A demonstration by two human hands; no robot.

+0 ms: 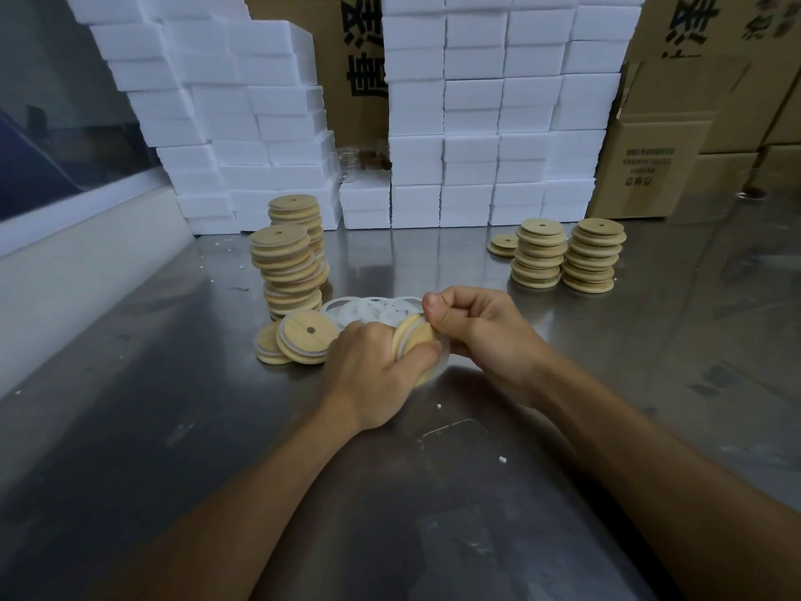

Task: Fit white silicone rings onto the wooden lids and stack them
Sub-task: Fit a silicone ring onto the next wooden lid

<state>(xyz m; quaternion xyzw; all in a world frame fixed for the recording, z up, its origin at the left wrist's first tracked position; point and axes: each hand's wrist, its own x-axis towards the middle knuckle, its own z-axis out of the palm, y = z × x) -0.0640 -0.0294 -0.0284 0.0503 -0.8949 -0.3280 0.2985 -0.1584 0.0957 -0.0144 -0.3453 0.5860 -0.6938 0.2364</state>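
Both hands, left (372,375) & right (477,336), pinch one wooden lid (414,338) w/ a white ring (440,362) half round it, just above the steel surface (173,427). Loose rings (372,308) just beyond; lid stacks far left (286,271) & far right (563,253).

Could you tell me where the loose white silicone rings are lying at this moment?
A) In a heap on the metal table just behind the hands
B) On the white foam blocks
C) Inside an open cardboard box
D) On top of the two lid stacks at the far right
A: the loose white rings lie in a heap on the metal table, just beyond the left hand and right hand, which hold a wooden lid.
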